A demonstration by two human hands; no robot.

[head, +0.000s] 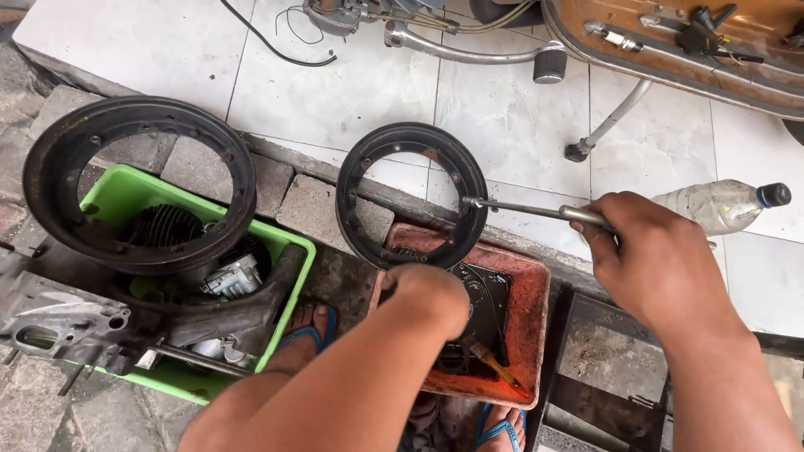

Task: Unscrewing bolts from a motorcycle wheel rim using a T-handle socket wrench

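Right hand (662, 259) fingers clench a slim metal tool (528, 210), tip on the black wheel rim (412, 195); left hand (429, 295) grips that rim's lower edge, upright over the rusty red tray (529, 322). Stiff, probably heavy, greasy: hold by the flange. Open tile lies beyond, green crate (126, 192) crowding left
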